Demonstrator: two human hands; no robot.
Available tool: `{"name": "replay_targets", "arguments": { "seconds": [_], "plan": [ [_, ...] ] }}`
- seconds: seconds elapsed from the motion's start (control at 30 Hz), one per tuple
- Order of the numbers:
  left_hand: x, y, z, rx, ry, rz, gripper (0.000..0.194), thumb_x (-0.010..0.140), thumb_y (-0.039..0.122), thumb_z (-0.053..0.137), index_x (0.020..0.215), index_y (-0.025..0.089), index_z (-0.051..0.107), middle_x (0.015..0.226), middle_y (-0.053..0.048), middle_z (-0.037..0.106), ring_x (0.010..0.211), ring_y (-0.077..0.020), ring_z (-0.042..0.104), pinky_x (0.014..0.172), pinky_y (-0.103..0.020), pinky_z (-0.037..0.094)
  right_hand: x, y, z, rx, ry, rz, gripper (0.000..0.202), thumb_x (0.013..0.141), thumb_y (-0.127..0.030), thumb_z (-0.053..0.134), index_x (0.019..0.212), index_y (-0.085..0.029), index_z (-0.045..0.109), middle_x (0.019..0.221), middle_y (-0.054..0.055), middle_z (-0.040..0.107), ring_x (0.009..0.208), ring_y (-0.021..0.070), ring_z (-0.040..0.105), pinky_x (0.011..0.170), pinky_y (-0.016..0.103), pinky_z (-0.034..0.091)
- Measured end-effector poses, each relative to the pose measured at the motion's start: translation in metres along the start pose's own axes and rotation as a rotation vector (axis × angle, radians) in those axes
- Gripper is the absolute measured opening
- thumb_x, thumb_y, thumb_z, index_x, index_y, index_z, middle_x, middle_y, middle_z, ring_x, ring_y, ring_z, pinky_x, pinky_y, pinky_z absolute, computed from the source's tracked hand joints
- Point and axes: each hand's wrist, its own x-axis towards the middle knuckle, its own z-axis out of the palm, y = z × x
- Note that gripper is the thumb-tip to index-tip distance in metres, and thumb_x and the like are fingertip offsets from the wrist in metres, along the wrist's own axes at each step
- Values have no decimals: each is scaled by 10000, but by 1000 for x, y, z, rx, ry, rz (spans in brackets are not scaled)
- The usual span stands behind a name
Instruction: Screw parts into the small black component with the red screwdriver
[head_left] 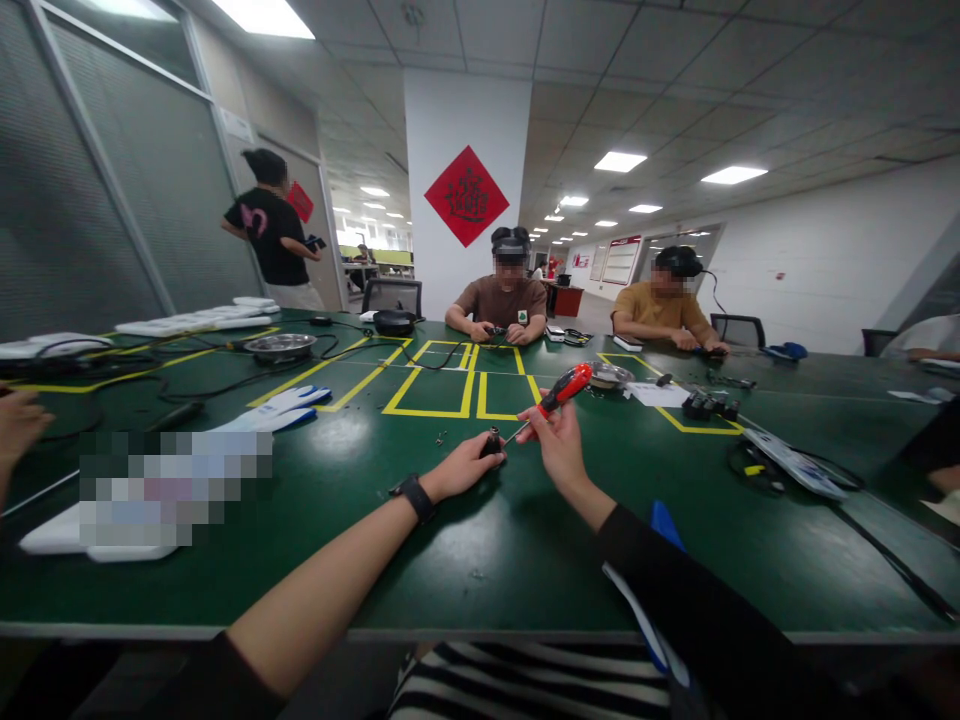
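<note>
Near the middle of the green table [390,590], my left hand [459,468] holds a small dark part [492,441] with a metallic top between its fingers. My right hand [556,445] grips a red and black screwdriver [566,388], its handle tilted up to the right. The thin shaft points down and left toward the dark part; whether the tip touches it cannot be made out. A few tiny pieces [441,438] lie on the table just beyond my left hand.
Gloves [285,408] and white packages lie at the left. Metal bowls [281,346] [609,375], cables, black parts [709,405] and a white package [795,462] are spread around. Two people sit opposite; another stands at the back left. A person's hand [21,425] shows at the left edge.
</note>
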Motion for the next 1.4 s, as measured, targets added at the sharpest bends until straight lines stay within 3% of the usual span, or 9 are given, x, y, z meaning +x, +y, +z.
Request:
{"name": "replay_targets", "arguments": {
  "seconds": [0.4, 0.8, 1.2, 1.4],
  "plan": [
    [0, -2, 0, 26, -2, -4, 268, 813, 345, 487, 992, 162, 564, 957, -53, 623, 866, -181, 556, 832, -307, 425, -1, 0, -3, 107, -41, 69, 294, 856, -328, 426, 1132, -225, 434, 897, 25, 650, 566, 105, 606, 603, 283, 521],
    [1, -4, 1, 37, 18, -7, 307, 808, 381, 497, 1007, 155, 557, 966, -58, 626, 871, -184, 556, 828, -306, 426, 2, 2, -2, 44, -39, 48, 238, 815, -351, 537, 973, -218, 418, 802, 8, 670, 540, 101, 605, 531, 227, 495],
    [1, -5, 2, 18, 8, 2, 313, 815, 378, 488, 1017, 148, 549, 977, -63, 620, 886, -186, 553, 828, -308, 425, -1, 0, -6, 150, -59, 102, 290, 855, -326, 449, 1118, -204, 459, 871, 39, 671, 579, 114, 612, 621, 281, 508],
    [1, -5, 3, 19, 12, 7, 310, 815, 380, 488, 1015, 153, 550, 975, -61, 619, 883, -187, 552, 830, -313, 424, 0, -1, -4, 118, -66, 96, 223, 822, -309, 526, 1011, -203, 470, 867, 35, 674, 583, 111, 614, 593, 257, 503]
  ]
}}
